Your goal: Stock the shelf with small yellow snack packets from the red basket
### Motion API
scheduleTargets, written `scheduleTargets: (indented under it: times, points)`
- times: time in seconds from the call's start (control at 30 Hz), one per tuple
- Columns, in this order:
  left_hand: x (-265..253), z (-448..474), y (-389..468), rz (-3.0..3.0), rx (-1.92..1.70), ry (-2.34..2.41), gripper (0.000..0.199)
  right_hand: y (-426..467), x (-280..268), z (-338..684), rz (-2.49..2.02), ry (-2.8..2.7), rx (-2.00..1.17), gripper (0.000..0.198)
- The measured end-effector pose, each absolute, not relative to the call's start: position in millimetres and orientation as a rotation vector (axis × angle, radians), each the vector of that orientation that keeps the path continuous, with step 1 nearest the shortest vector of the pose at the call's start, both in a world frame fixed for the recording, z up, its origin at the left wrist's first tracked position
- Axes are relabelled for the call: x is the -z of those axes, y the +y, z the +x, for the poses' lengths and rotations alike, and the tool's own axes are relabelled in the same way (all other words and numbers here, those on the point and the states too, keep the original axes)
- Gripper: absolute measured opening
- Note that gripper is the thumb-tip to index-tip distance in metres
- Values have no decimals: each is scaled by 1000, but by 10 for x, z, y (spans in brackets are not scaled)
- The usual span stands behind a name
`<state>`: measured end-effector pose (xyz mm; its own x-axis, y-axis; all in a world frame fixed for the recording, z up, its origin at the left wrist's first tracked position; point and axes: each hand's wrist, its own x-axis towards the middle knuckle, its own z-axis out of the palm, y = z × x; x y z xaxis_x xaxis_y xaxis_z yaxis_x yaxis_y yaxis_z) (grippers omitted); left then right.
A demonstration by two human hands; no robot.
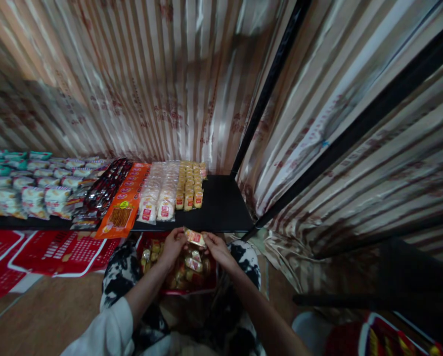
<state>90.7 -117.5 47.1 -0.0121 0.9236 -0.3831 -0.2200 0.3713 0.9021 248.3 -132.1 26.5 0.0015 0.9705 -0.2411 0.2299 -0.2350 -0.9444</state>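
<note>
A small wrapped snack pack (pixel 194 237) with a red label is stretched between my two hands. My left hand (pixel 174 245) pinches its left end, and my right hand (pixel 216 247) pinches the right end. Below them, between my knees, sits a red box (pixel 190 291) holding many similar gold-wrapped snacks (pixel 194 264). On the black shelf (pixel 221 205) just beyond, yellow snack packs (pixel 189 190) stand in tight rows. White wrapped packs (pixel 156 198) are lined up to their left.
Further left on the shelf lie an orange snack bag (pixel 123 210), dark packets (pixel 108 188) and white packs (pixel 32 198). Red printed sheets (pixel 62 252) hang under the shelf edge. Black metal posts (pixel 269 84) and a striped curtain (pixel 151 84) close off the back and right.
</note>
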Motion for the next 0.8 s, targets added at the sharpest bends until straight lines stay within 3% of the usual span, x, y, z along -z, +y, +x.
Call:
scheduleTargets:
  times: [0.23,0.47,0.67,0.8]
  points:
    - [-741,1028,-850,1439,-977,1402,32,-1248,-525,2639,-1598,-1751,-507,37]
    - [-1057,1375,-491,1875,-843,1311,31,-937,-673,2833,-1596,-1640,-534,32]
    - [-1279,1864,-246,1809,-978,1469,45,-389,-694,3055,-1682,-1419,-459,39]
    - [-1216,2169,-32,1640,-958,1501,43,98,-641,3174,-1701,-1331,-448,40]
